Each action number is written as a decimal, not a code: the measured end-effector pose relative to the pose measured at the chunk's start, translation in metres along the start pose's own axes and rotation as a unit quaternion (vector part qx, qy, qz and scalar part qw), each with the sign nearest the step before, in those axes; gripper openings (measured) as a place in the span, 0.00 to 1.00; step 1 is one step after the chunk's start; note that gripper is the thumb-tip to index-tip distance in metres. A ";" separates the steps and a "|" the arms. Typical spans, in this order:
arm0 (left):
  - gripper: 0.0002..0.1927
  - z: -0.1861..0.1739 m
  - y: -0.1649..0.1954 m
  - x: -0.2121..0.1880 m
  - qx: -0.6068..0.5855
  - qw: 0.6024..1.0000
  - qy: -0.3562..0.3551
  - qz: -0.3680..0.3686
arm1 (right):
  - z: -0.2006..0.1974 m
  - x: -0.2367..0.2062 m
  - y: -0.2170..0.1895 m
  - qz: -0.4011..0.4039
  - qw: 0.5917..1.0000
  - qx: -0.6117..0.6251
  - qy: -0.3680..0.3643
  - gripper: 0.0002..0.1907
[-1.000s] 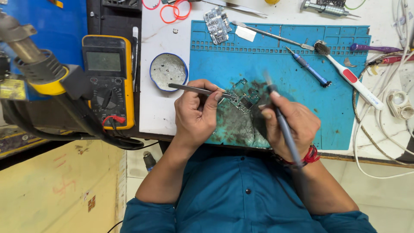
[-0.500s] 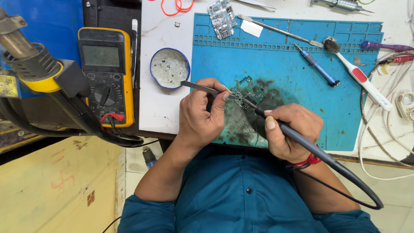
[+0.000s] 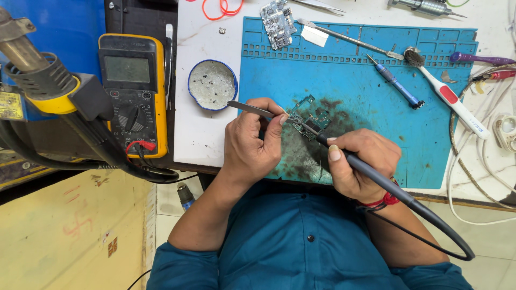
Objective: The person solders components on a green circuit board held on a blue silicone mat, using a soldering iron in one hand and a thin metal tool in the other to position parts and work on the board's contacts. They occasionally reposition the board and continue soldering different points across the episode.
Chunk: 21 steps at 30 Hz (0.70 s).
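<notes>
A small green circuit board [image 3: 310, 114] lies on the stained part of a blue work mat [image 3: 365, 91]. My left hand [image 3: 251, 140] grips metal tweezers [image 3: 248, 108] whose tips rest on the board. My right hand [image 3: 361, 161] holds a dark soldering iron [image 3: 371, 174] like a pen, its tip touching the board beside the tweezers. The iron's black cable loops past my right wrist.
A round blue tin [image 3: 212, 85] sits left of the mat, next to a yellow multimeter [image 3: 132, 91]. A hot-air gun [image 3: 43, 80] hangs at far left. A second circuit board [image 3: 279, 16], blue screwdriver [image 3: 396, 86], white toothbrush [image 3: 446, 94] and white cables lie at the back and right.
The view has drifted slightly. My right hand went from holding the iron upright to laying it low, tip on the board. My left hand and tweezers stayed at the board.
</notes>
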<state>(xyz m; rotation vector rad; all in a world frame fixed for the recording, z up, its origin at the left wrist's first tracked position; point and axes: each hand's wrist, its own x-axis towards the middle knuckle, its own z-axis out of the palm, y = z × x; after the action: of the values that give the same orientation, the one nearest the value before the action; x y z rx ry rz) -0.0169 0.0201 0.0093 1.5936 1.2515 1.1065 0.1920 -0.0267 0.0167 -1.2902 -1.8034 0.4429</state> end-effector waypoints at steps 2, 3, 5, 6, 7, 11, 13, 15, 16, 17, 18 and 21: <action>0.04 0.000 0.000 0.000 -0.001 1.000 -0.002 -0.002 | 0.000 0.000 0.000 0.000 1.000 0.000 -0.001 0.04; 0.04 0.000 -0.001 0.000 -0.002 1.000 0.000 0.003 | 0.000 0.000 0.000 -0.001 1.000 0.001 -0.002 0.04; 0.04 0.000 0.000 0.000 -0.004 1.000 0.003 0.015 | 0.000 0.001 0.000 -0.005 1.000 0.004 -0.003 0.04; 0.04 0.000 -0.001 0.000 -0.003 1.000 0.002 0.009 | 0.000 0.001 0.000 -0.008 1.000 0.005 -0.003 0.04; 0.04 0.000 -0.001 0.000 -0.002 1.000 0.000 0.004 | 0.001 0.001 0.000 -0.011 1.000 0.007 -0.003 0.04; 0.05 0.001 -0.001 0.000 -0.007 1.000 0.006 0.019 | 0.000 0.001 0.000 -0.006 1.000 0.002 -0.005 0.04; 0.05 0.001 -0.001 0.000 -0.002 1.000 0.004 0.009 | 0.000 0.001 0.000 -0.010 1.000 0.011 -0.007 0.05; 0.05 0.001 -0.001 0.000 -0.001 1.000 0.003 0.007 | 0.000 0.001 0.000 -0.001 1.000 0.004 -0.002 0.04; 0.05 0.001 -0.001 0.000 -0.002 1.000 0.003 0.009 | -0.001 0.001 0.000 0.004 1.000 0.001 0.000 0.04; 0.05 0.001 -0.001 0.000 -0.003 1.000 0.004 0.013 | -0.001 0.002 0.000 0.000 1.000 0.006 -0.004 0.04; 0.05 0.001 -0.001 0.000 -0.003 1.000 0.005 0.011 | 0.000 0.002 0.000 -0.005 1.000 0.011 -0.008 0.04; 0.05 0.001 -0.001 0.000 -0.002 1.000 0.005 0.010 | 0.000 0.003 0.000 -0.005 1.000 0.009 -0.003 0.04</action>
<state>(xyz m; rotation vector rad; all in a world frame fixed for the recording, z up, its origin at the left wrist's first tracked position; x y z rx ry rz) -0.0157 0.0202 0.0084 1.6023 1.2428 1.1297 0.1923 -0.0242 0.0177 -1.2696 -1.8061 0.4570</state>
